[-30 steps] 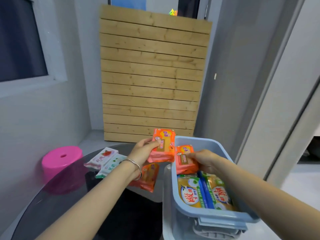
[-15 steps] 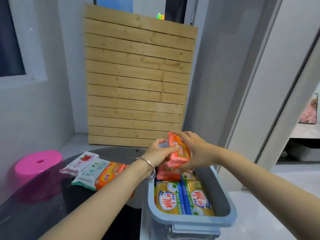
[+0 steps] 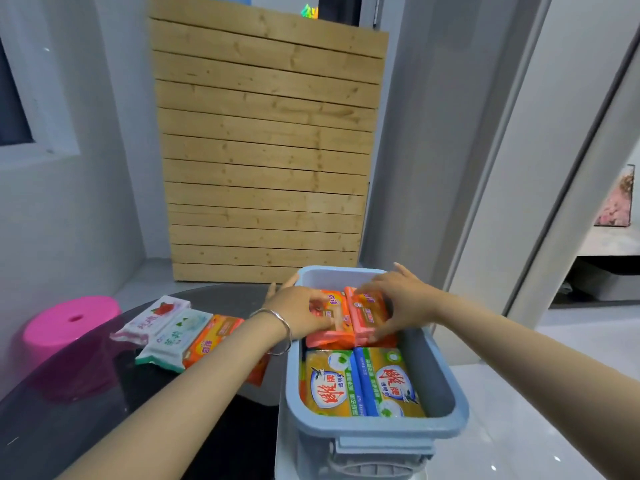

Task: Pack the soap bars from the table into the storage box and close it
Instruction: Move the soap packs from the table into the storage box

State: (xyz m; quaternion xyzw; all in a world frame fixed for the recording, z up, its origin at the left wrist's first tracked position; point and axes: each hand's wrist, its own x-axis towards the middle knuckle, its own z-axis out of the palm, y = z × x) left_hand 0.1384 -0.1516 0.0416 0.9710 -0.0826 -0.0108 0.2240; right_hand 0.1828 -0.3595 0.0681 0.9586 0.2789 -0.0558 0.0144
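An open blue storage box (image 3: pixel 440 372) stands to the right of the dark table. Two yellow soap packs (image 3: pixel 360 384) lie flat in its near half. In its far half are two orange soap bars (image 3: pixel 346 327) side by side. My left hand (image 3: pixel 301 311), with a bracelet on the wrist, rests on the left orange bar. My right hand (image 3: pixel 401 299) grips the right orange bar (image 3: pixel 367 317). On the table lie a white bar with a red flower (image 3: pixel 152 318), a white and green bar (image 3: pixel 176 336) and an orange bar (image 3: pixel 214 339).
A pink round stool (image 3: pixel 69 323) stands beyond the table's left side. A wooden slat panel (image 3: pixel 266 150) leans against the wall behind. The dark glossy table (image 3: pixel 86 410) spreads to the left. A doorway opens at the right.
Both hands have lowered the orange bar from above the box rim into the box's far half, beside the other orange bar.
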